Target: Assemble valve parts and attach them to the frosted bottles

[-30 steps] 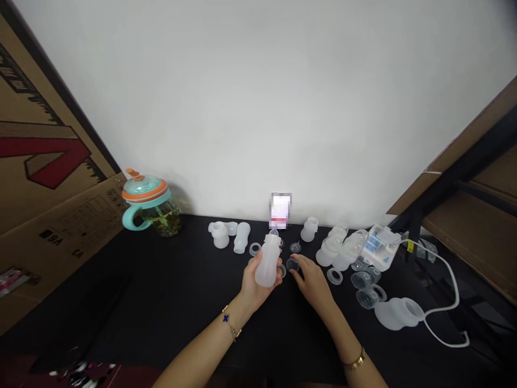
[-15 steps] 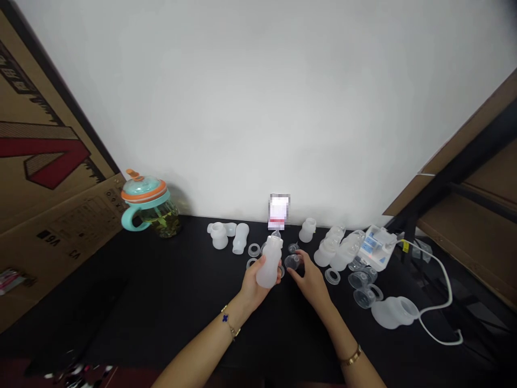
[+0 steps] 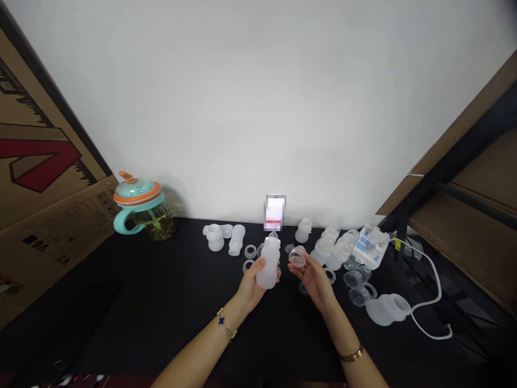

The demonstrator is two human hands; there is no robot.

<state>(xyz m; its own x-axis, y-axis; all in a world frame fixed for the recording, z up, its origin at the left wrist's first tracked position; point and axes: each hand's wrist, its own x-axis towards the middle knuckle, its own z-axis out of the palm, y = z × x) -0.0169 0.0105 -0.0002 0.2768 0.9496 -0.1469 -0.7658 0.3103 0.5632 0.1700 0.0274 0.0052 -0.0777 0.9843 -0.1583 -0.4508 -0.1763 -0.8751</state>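
Near the middle, my left hand (image 3: 252, 279) is wrapped round a frosted white bottle (image 3: 268, 267), upright with a clear nipple on top. My right hand (image 3: 313, 275) holds a clear cap (image 3: 297, 257) by its side, its palm partly turned up. The cap and the bottle are apart. Behind my left fingers lie white rings (image 3: 250, 251), partly covered. A small clear nipple (image 3: 289, 248) lies on the black table just left of the cap.
A teal and orange jug (image 3: 145, 210) stands at the left by cardboard boxes (image 3: 60, 237). White bottles (image 3: 236, 240) lie along the wall. At the right are more bottles (image 3: 341, 250), clear caps (image 3: 358, 295), a white power strip (image 3: 369, 247) with a cable, and a wide-necked bottle (image 3: 385, 309).
My right hand has lifted the clear cap off the table and turned its palm upward. The whole view has shifted slightly. My left hand keeps its hold on the bottle.
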